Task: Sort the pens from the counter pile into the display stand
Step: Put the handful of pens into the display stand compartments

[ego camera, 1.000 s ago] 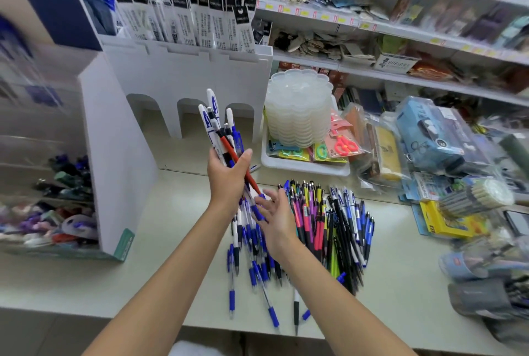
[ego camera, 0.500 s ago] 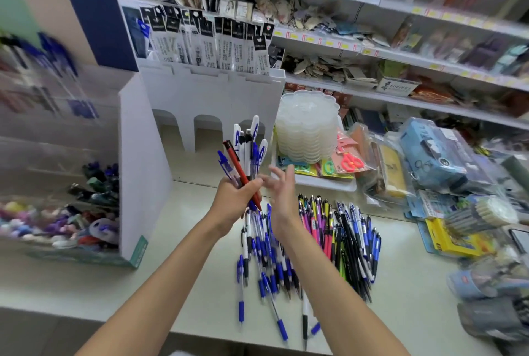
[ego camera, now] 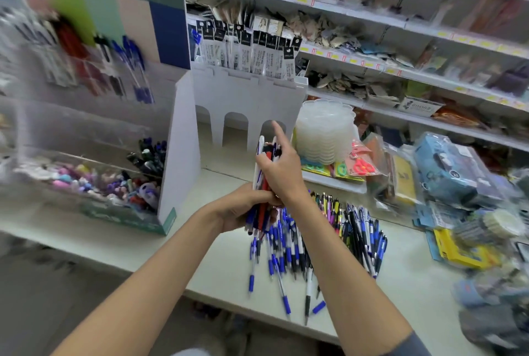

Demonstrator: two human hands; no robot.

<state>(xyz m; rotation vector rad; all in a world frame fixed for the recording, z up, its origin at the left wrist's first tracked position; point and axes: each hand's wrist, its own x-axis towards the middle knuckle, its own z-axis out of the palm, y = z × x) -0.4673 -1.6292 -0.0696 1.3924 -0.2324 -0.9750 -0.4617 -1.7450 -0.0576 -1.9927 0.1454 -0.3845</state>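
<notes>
Our right grip [ego camera: 282, 172] has come up and now wraps the bundle of pens [ego camera: 261, 152], forefinger pointing up. The pens, fanned before, stand gathered upright, with our left grip [ego camera: 237, 209] lower on them.

Clear container stack [ego camera: 325, 129], red scissors pack [ego camera: 361, 167] just beside; blue package [ego camera: 450, 172], yellow pack [ego camera: 465, 254] further right.

One left hand [ego camera: 237, 209] and one right hand [ego camera: 282, 169] are gripping one bundle [ego camera: 261, 152] of pens at centre frame, too tightly packed to count. One pile [ego camera: 280, 249] of dozens is lying lower right of centre on one counter [ego camera: 409, 275]. One stand [ego camera: 183, 141] is sitting at left, one rack [ego camera: 249, 98] is showing three arches above centre, and one tray stack [ego camera: 325, 132] is standing beside it.
</notes>
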